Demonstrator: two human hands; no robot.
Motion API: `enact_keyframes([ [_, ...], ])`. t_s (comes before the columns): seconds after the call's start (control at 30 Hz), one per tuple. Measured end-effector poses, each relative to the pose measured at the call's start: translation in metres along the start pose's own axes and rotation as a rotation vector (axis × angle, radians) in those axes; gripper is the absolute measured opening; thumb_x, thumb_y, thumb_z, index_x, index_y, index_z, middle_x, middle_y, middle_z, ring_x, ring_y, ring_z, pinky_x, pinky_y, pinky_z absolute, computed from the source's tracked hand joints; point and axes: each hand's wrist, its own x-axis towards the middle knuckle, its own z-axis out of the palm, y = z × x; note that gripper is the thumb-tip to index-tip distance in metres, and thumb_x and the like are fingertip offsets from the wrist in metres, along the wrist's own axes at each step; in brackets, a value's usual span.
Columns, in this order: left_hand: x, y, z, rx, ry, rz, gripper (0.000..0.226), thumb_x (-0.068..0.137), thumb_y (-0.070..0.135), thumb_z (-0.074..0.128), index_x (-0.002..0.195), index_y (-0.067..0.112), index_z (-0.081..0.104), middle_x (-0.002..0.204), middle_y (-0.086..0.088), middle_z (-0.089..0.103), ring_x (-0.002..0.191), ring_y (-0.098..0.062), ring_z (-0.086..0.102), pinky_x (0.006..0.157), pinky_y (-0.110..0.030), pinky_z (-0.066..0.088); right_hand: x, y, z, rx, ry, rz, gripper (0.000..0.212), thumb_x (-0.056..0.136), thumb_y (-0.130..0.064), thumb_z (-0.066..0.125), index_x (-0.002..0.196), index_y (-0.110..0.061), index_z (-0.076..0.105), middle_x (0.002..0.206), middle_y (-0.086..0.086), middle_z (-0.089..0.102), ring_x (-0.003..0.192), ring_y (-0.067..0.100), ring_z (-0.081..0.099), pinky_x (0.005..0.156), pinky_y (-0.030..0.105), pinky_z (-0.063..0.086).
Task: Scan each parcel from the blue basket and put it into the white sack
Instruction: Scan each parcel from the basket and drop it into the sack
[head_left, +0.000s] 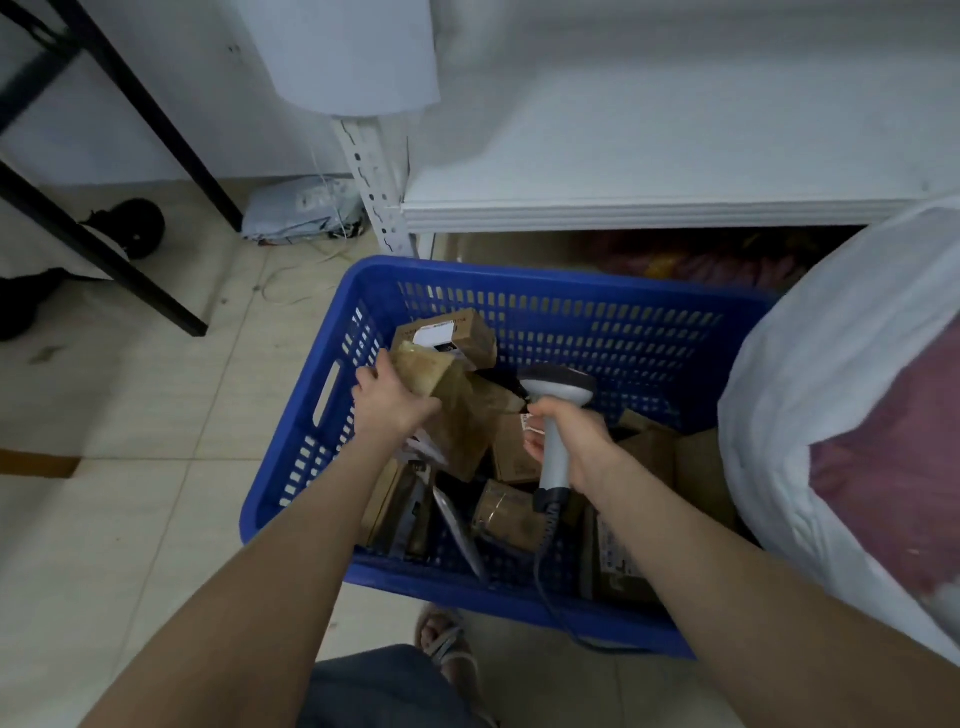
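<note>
I am gripping a brown parcel (421, 371) in my left hand (392, 402) over the blue basket (545, 306), my right hand (569, 439) clasping the scanner (557, 415); next, I judge, its label needs finding.

Parcel sorting room: blue basket (597, 322) holding labelled cartons (447, 338), slotted-steel shelf (649, 208) standing behind it, white sack (831, 338) bulging beside it.

white label (435, 336) on brown parcel (447, 338), print unreadable

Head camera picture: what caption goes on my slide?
The left hand grips a brown parcel in the blue basket while the right hand holds the scanner.
</note>
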Motion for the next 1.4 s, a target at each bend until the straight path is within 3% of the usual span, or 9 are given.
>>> enact_keyframes([
  [0.13,-0.02,0.022,-0.04,-0.424,-0.127,0.009,0.095,0.063,0.04,0.078,0.143,0.016,0.033,0.135,-0.006,0.042,0.119,-0.026,0.05,0.098,-0.041,0.045,-0.035,-0.017,-0.023,0.002,0.067,-0.13,0.03,0.083,-0.011,0.07,0.11,-0.003,0.058,0.093,0.01,0.06,0.083,0.023,0.06,0.07,0.035,0.056],
  [0.27,-0.055,0.026,-0.081,-0.837,-0.298,-0.031,0.071,0.076,0.027,0.073,0.139,0.014,0.043,0.129,-0.006,0.055,0.105,-0.02,0.058,0.086,-0.036,0.051,-0.08,-0.027,-0.043,0.027,0.109,-0.287,0.053,0.079,-0.014,0.073,0.127,-0.008,0.051,0.104,0.006,0.058,0.1,0.025,0.056,0.096,0.049,0.05],
  [0.37,-0.09,0.028,-0.109,-0.953,-0.367,-0.001,0.043,0.084,0.019,0.064,0.125,0.011,0.055,0.119,-0.008,0.058,0.099,-0.02,0.057,0.079,-0.033,0.05,-0.117,-0.033,-0.059,0.101,0.086,-0.366,0.057,0.073,-0.022,0.078,0.124,-0.009,0.057,0.117,0.009,0.063,0.104,0.028,0.06,0.095,0.051,0.05],
  [0.47,-0.131,0.033,-0.129,-0.951,-0.447,0.043,0.029,0.089,0.027,0.061,0.115,0.016,0.057,0.113,-0.007,0.059,0.097,-0.02,0.059,0.075,-0.033,0.051,-0.152,-0.039,-0.075,0.138,-0.006,-0.408,0.057,0.067,-0.029,0.081,0.119,-0.01,0.064,0.111,0.01,0.07,0.1,0.028,0.067,0.092,0.048,0.054],
  [0.6,-0.171,0.042,-0.146,-0.856,-0.513,0.008,0.046,0.088,0.053,0.054,0.115,0.016,0.056,0.108,-0.009,0.065,0.099,-0.023,0.061,0.076,-0.034,0.048,-0.206,-0.052,-0.095,0.138,-0.025,-0.479,0.033,0.081,-0.016,0.076,0.11,-0.005,0.066,0.092,0.008,0.071,0.089,0.025,0.067,0.084,0.037,0.056],
  [0.83,-0.22,0.065,-0.142,-0.915,-0.538,-0.069,0.053,0.089,0.061,0.045,0.109,0.014,0.059,0.101,-0.011,0.068,0.102,-0.029,0.064,0.081,-0.041,0.053,-0.263,-0.064,-0.13,0.076,-0.074,-0.598,0.014,0.083,-0.015,0.074,0.09,-0.006,0.067,0.076,0.007,0.067,0.063,0.019,0.063,0.057,0.027,0.052],
  [1.0,-0.241,0.083,-0.146,-0.983,-0.571,0.026,0.069,0.084,0.076,0.034,0.106,0.017,0.064,0.104,-0.009,0.066,0.088,-0.02,0.06,0.062,-0.029,0.049,-0.272,-0.055,-0.153,0.038,0.006,-0.609,0.034,0.076,-0.02,0.08,0.103,-0.005,0.067,0.091,0.012,0.069,0.079,0.026,0.064,0.079,0.039,0.056],
  [1.2,-0.264,0.115,-0.133,-1.161,-0.502,0.229,0.024,0.094,0.042,0.052,0.095,0.019,0.06,0.072,0.006,0.062,0.07,-0.013,0.049,0.062,-0.026,0.04,-0.281,-0.039,-0.154,0.127,-0.074,-0.56,0.025,0.082,-0.011,0.071,0.105,-0.003,0.066,0.091,0.012,0.067,0.078,0.026,0.066,0.041,0.022,0.043],
  [1.4,-0.276,0.151,-0.103,-1.215,-0.577,0.216,0.042,0.093,0.044,0.053,0.128,0.02,0.052,0.121,-0.009,0.064,0.107,-0.028,0.062,0.07,-0.042,0.056,-0.289,-0.024,-0.133,0.156,-0.107,-0.581,0.009,0.084,-0.011,0.073,0.085,-0.008,0.065,0.072,0.006,0.067,0.056,0.014,0.063,0.047,0.021,0.044],
])
